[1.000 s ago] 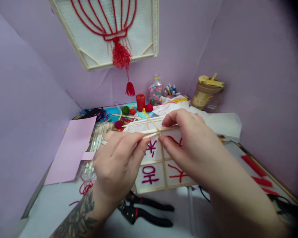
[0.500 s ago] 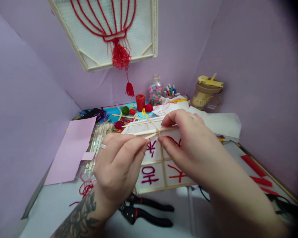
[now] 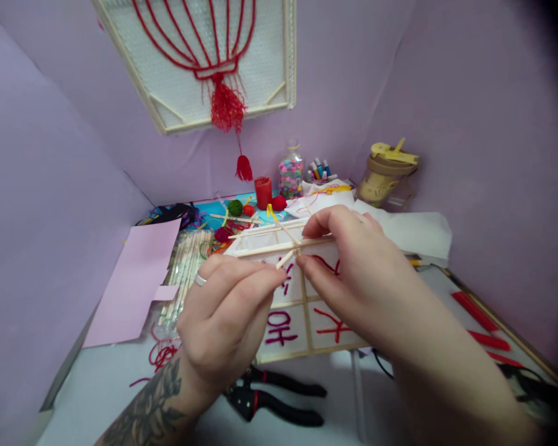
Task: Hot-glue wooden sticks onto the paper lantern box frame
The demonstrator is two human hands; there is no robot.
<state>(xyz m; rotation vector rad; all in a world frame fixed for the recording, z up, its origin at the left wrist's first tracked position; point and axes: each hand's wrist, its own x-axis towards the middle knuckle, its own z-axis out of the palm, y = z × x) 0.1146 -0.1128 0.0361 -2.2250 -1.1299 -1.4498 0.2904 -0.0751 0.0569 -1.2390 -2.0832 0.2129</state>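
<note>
In the middle stands a box-shaped lantern [image 3: 305,319] of thin wooden sticks and white panels, with purple and red characters on its front. My left hand [image 3: 227,310], wearing a ring, is closed on a short pale wooden stick [image 3: 285,259]. That stick's far end is at the lantern's top front edge, close to my right thumb; whether it touches is hard to tell. With thumb and fingers, my right hand [image 3: 353,260] pinches the top edge bar at the joint where a cross stick meets it. Part of the lantern's right side is hidden behind this hand.
Black-handled cutters [image 3: 279,396] lie in front of the lantern. To the left are a bag of wooden sticks [image 3: 188,266], pink paper [image 3: 132,285] and red yarn [image 3: 162,353]. Behind stand a red candle [image 3: 263,193] and a jar of pompoms [image 3: 291,173]. Red strips [image 3: 474,310] lie at right.
My left hand has shifted slightly right and down, tilting the stick more steeply against the lantern's edge. My right hand keeps its hold in the same place.
</note>
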